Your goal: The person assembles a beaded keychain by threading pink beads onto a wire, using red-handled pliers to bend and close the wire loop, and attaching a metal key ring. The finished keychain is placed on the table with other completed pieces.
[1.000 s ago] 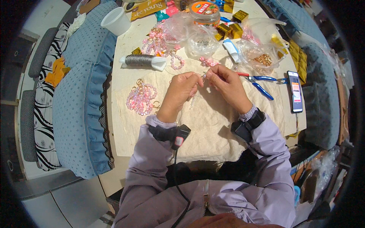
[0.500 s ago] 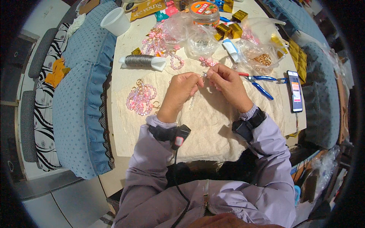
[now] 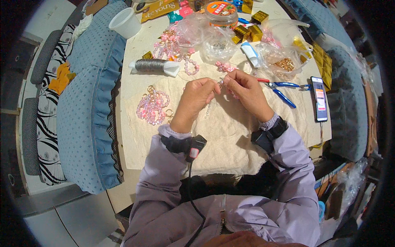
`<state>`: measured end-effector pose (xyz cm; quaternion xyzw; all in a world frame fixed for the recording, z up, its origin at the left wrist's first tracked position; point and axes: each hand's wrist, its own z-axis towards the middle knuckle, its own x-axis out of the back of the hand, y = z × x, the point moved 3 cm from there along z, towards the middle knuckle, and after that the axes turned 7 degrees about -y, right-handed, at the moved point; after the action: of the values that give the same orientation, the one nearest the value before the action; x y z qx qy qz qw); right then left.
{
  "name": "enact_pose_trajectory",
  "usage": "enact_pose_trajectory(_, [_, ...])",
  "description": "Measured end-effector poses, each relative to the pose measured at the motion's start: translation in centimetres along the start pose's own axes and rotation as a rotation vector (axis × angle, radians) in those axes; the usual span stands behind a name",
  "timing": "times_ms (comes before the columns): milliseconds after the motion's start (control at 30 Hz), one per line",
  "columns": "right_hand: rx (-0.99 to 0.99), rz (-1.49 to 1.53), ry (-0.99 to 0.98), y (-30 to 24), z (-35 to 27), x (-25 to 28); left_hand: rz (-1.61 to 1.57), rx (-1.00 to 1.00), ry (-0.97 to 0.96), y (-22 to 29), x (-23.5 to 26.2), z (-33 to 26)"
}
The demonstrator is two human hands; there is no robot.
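Note:
Over the cream cloth (image 3: 222, 144), my left hand (image 3: 199, 96) and my right hand (image 3: 247, 92) face each other with fingertips pinched. Between them shows a small shiny metal and bead piece (image 3: 221, 82), too small to make out fully. Pink beads peek out from under my right hand, seemingly part of a beaded strand it grips. A thin pale chain (image 3: 208, 108) hangs beneath my left hand; what its fingers pinch is hidden. Left of my left hand lies a heap of finished-looking pink beaded strands (image 3: 153, 106) with gold clasps. Pink beads (image 3: 224, 66) lie just beyond my fingers.
A spool of grey thread (image 3: 150, 66) lies at the left, with more pink strands (image 3: 166, 43) behind. Clear bags (image 3: 218, 47), a lidded jar (image 3: 221, 14) and small gold boxes (image 3: 259, 17) crowd the back. Blue-handled pliers (image 3: 284, 96) and a phone (image 3: 319, 99) are at the right.
Both hands stay almost in place. The small piece between the fingertips has shifted very slightly.

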<state>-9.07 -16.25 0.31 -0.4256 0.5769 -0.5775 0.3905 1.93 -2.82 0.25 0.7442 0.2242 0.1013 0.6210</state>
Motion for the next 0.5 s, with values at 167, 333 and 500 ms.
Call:
enact_pose_trajectory(167, [0.017, -0.007, 0.007, 0.00, -0.03, -0.07, 0.000, 0.006, -0.004, 0.19, -0.01, -0.02])
enact_pose_trajectory(333, [0.051, -0.021, 0.010, -0.01, -0.04, -0.10, -0.006, -0.020, -0.010, 0.39, -0.14, -0.12])
enact_pose_trajectory(500, [0.040, -0.016, 0.008, 0.05, -0.08, -0.08, 0.011, -0.049, -0.003, 0.37, -0.17, -0.11])
